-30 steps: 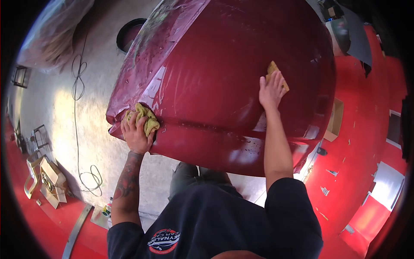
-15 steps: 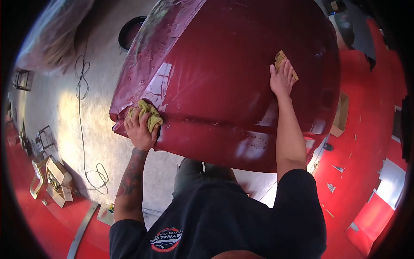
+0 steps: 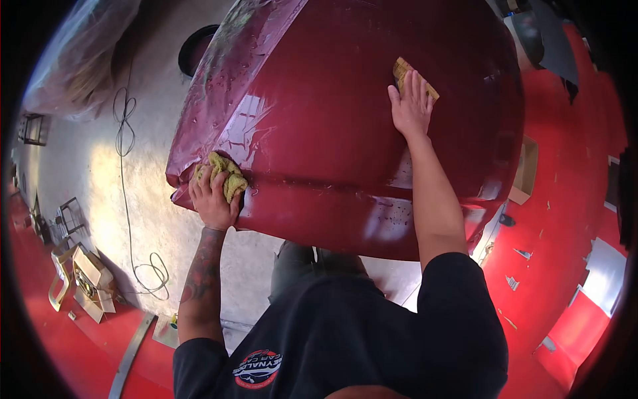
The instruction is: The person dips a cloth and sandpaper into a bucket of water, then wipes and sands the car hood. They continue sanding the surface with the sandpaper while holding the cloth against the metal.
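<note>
Plastic sheeting (image 3: 219, 86) covers the left side of the red panel (image 3: 325, 126); a cable (image 3: 125, 199) and a black tub (image 3: 186, 60) occupy the floor to the left, an open cardboard box (image 3: 525, 173) the right. The tan pad (image 3: 401, 69) lies on the panel beneath the right hand (image 3: 411, 110), open and flat; the left hand (image 3: 214, 201) is closed over a bunched yellow-green cloth (image 3: 230, 178) at the near left corner. The pad's long axis slants from far left to near right, across the fingers.

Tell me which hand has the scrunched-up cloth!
The left hand: it holds a crumpled yellow cloth, while the right hand lies over a flat yellow piece.
</note>
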Demonstrator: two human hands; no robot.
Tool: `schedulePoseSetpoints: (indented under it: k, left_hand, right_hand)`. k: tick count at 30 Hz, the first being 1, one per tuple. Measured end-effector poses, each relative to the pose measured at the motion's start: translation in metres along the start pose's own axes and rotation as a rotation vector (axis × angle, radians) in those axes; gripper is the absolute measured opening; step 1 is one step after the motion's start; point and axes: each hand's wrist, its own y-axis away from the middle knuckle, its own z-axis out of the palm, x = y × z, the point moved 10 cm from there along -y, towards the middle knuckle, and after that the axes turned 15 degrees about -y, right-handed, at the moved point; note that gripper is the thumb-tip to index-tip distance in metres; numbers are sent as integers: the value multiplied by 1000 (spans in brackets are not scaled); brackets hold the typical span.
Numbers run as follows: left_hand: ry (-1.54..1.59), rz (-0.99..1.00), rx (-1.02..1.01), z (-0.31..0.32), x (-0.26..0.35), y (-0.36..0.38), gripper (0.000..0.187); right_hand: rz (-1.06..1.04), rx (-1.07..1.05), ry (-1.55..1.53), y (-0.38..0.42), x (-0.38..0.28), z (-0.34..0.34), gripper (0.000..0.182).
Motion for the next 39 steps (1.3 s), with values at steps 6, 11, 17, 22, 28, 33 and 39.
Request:
schedulePoseSetpoints:
  k: [6, 11, 17, 22, 28, 33, 39]
  left_hand:
    - [-12, 3, 0, -2, 1, -1, 53]
    - [-1, 25, 19, 0, 1, 2, 53]
    - [1, 33, 38, 0, 2, 2, 53]
    - [-17, 39, 40, 1, 1, 2, 54]
    - [-7, 45, 27, 6, -2, 4, 55]
    - [-5, 40, 16, 6, -2, 5, 56]
    - [-2, 39, 30, 7, -2, 2, 56]
  right_hand:
    - [-228, -142, -21, 102, -134, 58, 75]
    - [-555, -357, -92, 192, -166, 79, 78]
    - [170, 82, 11, 74, 102, -35, 73]
    - [-62, -32, 12, 128, -63, 37, 76]
    - [-379, -250, -108, 198, -121, 62, 74]
    - [259, 66, -33, 176, 132, -31, 75]
    - [59, -23, 24, 185, -18, 27, 78]
